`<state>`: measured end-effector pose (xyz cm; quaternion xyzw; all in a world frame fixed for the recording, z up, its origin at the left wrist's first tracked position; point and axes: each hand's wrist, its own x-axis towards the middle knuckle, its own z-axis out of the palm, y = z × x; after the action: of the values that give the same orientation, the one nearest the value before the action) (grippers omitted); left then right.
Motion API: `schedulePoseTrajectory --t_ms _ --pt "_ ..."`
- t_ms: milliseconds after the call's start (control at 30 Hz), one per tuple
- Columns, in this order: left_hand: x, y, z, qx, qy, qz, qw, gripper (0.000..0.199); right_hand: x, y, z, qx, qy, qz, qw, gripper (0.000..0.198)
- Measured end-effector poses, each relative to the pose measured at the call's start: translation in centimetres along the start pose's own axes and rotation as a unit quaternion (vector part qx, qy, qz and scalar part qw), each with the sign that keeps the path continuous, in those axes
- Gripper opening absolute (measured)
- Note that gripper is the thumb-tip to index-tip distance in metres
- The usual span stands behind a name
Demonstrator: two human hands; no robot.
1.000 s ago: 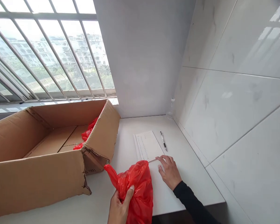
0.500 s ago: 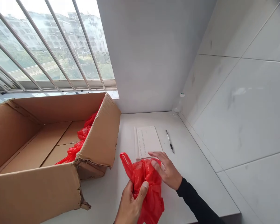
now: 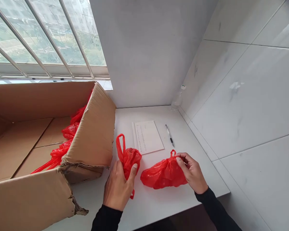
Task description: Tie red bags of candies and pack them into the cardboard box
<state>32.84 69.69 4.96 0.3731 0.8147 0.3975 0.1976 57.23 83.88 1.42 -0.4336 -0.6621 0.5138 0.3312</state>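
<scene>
My left hand (image 3: 119, 185) is closed round a small red plastic bag (image 3: 132, 158), bunched up, with a handle loop standing up above the fingers. To its right, my right hand (image 3: 192, 171) pinches the gathered top of a second red plastic bag (image 3: 162, 175). This one is fuller and lies on its side at the white tabletop, or just over it; I cannot tell which. What is inside either bag is hidden by the plastic. The two bags are slightly apart.
At left stands a large open cardboard box (image 3: 91, 128) with torn edges, more red plastic bags (image 3: 71, 130) along its inner right side. A notebook (image 3: 149, 138) and a pen (image 3: 169, 135) lie behind the bags. A clear bottle (image 3: 177, 98) stands in the corner by the tiled wall.
The red bags, bunched together before, are now two separate ones. My right hand has moved right and down and grips the fuller bag. The view has shifted slightly.
</scene>
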Motion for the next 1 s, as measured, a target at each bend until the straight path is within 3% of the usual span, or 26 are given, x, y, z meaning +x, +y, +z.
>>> schedulePoseTrajectory --t_ms 133,233,267,333,400,500,567,633,700,767,833,933,1000 --pt "-2.6 1.1 -0.3 0.079 0.084 0.078 0.990 0.075 -2.0 0.1 -1.0 -0.031 -0.009 0.010 0.999 0.031" --pt "-5.5 2.8 1.0 0.096 0.176 0.180 0.963 0.062 -2.9 -0.3 -1.1 -0.095 -0.001 -0.029 0.995 0.029" --pt "-6.0 3.3 1.8 0.088 0.167 0.216 0.958 0.057 -3.0 -0.5 -1.0 -0.116 -0.002 -0.046 0.992 0.027" --pt "-6.1 3.8 3.6 0.077 0.089 0.291 0.949 0.054 -3.1 -1.1 -0.6 -0.142 -0.015 -0.069 0.987 0.023" --pt "-5.1 3.4 5.1 0.070 0.027 0.328 0.942 0.045 -3.1 -1.6 -0.5 -0.146 -0.028 -0.078 0.986 0.021" --pt "-3.4 1.4 5.4 0.051 0.038 0.313 0.948 0.013 -3.1 -1.8 -1.6 -0.129 0.003 -0.058 0.990 0.022" --pt "-3.2 0.3 4.4 0.037 0.081 0.275 0.957 0.006 -3.3 -1.4 -3.1 -0.115 0.042 -0.012 0.992 0.025" --pt "-3.8 -0.1 3.3 0.029 0.117 0.229 0.966 0.013 -3.8 -1.0 -4.3 -0.115 0.071 0.034 0.990 0.027" --pt "-4.6 0.5 2.8 0.025 0.116 0.208 0.971 0.029 -4.4 -0.9 -4.8 -0.123 0.082 0.042 0.988 0.029" --pt "-5.2 1.7 3.3 0.033 0.085 0.227 0.970 0.052 -4.8 -1.3 -4.2 -0.134 0.078 0.013 0.988 0.038" --pt "-5.1 2.7 4.2 0.041 0.052 0.267 0.961 0.061 -4.9 -2.1 -3.3 -0.154 0.048 -0.027 0.987 0.048" --pt "-4.3 3.2 4.8 0.021 0.048 0.292 0.955 0.030 -4.4 -3.0 -2.7 -0.187 -0.016 -0.061 0.980 0.038" --pt "-4.1 2.8 4.2 -0.007 0.071 0.267 0.961 0.013 -4.1 -3.1 -3.5 -0.172 0.002 -0.040 0.984 0.025"
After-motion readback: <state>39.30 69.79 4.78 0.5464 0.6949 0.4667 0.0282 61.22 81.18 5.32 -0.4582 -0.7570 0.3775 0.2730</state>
